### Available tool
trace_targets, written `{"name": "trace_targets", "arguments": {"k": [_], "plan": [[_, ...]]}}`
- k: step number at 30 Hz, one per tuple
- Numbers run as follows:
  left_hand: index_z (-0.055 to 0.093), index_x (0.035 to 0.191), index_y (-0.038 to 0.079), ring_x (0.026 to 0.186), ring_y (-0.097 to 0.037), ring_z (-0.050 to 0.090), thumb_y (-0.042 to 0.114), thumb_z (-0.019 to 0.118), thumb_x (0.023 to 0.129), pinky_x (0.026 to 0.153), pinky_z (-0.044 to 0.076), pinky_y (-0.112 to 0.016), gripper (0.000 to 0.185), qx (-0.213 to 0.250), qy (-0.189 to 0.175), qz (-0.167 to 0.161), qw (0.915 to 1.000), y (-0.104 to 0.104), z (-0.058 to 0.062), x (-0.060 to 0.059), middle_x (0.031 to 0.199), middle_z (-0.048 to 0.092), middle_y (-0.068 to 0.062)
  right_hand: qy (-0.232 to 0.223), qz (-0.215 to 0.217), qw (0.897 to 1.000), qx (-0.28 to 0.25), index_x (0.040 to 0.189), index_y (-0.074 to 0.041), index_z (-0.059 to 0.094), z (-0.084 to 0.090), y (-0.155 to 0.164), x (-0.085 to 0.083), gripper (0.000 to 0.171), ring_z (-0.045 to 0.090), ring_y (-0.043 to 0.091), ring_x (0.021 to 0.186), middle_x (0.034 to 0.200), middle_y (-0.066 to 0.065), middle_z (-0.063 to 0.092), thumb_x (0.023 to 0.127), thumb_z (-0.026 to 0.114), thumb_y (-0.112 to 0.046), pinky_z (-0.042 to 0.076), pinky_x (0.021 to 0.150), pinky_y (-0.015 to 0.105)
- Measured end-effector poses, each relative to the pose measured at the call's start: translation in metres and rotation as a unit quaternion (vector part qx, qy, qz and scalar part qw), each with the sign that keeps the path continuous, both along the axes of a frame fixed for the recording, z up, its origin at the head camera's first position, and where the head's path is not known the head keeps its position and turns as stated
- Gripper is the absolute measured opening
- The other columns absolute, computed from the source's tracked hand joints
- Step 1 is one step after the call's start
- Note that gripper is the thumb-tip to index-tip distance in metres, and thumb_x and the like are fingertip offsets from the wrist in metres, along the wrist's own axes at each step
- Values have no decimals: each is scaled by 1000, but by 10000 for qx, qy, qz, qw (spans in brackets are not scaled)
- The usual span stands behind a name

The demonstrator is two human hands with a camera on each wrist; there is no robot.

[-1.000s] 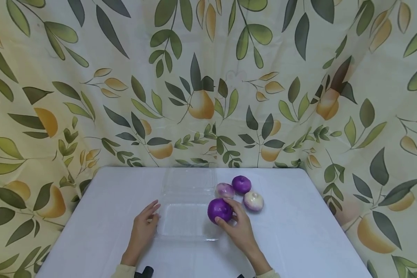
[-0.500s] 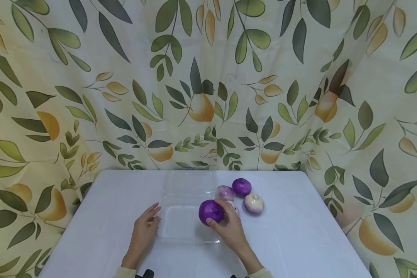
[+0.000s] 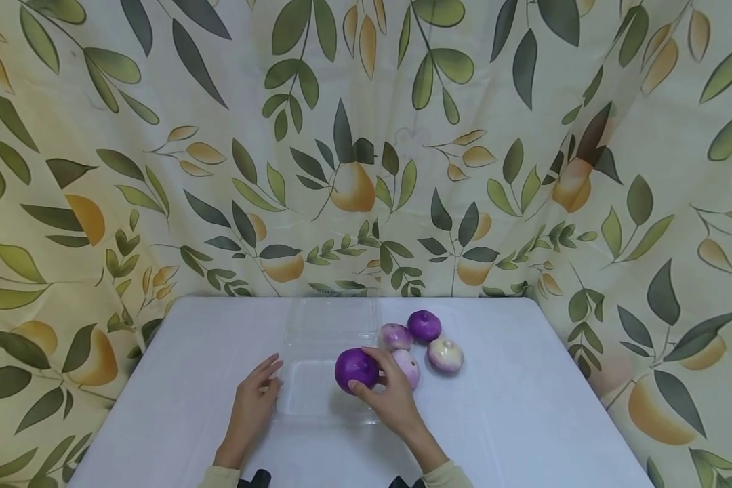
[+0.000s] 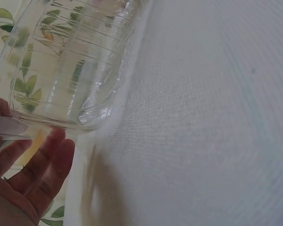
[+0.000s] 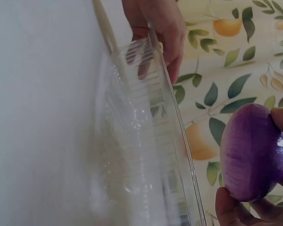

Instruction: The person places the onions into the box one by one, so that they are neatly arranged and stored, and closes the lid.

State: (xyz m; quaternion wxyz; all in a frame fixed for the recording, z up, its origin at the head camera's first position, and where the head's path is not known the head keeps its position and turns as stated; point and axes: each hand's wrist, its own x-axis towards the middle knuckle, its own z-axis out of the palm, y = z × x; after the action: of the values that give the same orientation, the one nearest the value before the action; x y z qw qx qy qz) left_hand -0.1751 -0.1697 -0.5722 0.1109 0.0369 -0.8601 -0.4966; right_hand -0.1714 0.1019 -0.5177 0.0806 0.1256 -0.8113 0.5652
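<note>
My right hand (image 3: 396, 393) grips a purple onion (image 3: 356, 371) between thumb and fingers. The onion is held up above the right part of the open clear plastic box (image 3: 308, 390), and in the right wrist view the onion (image 5: 251, 153) is apart from the box's rim. At the box's left side, my left hand (image 3: 253, 403) touches the edge with loosely bent fingers. In the left wrist view its fingertips lie by the clear wall (image 4: 61, 110). The box's hinged lid (image 3: 332, 318) lies folded back, away from me.
Several other onions sit right of the box: a deep purple one (image 3: 423, 326), a pale purple one (image 3: 395, 336), a whitish one (image 3: 445, 355) and a pink one (image 3: 407, 368) partly behind my right hand. A leaf-and-fruit patterned cloth (image 3: 366, 257) hangs behind the white table (image 3: 524, 420).
My right hand has carried the purple onion leftward from the box's right edge to over the box, uncovering the pink onion. The left hand stays at the box's left edge.
</note>
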Motion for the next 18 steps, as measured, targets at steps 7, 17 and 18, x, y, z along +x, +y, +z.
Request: {"name": "trace_targets", "arguments": {"k": [7,17,18], "plan": [[66,128,8,89,-16,67,8,60,94,58,53,-20,34,-116,232,-78,9996,-2,3,-4,144,56,-1,-23,137,9999,-32,133,-21,58,0,-7,-4,59,59,25,114,133,5,58,79,81,-27,55,86,26],[66,127,9,88,-14,67,10,60,94,61,54,-19,34,-156,240,-74,9996,-2,0,-3,144,56,-1,-6,271,9996,82,132,-18,58,-3,-14,-5,58,60,27,114,132,7,59,79,80,-29,55,83,26],[66,127,9,88,-14,67,11,60,94,61,54,-19,34,-138,197,-64,9997,-2,-1,-2,144,56,1,-38,292,9995,105,132,-18,58,-3,-15,-5,58,60,26,115,132,7,59,79,80,-29,55,84,26]]}}
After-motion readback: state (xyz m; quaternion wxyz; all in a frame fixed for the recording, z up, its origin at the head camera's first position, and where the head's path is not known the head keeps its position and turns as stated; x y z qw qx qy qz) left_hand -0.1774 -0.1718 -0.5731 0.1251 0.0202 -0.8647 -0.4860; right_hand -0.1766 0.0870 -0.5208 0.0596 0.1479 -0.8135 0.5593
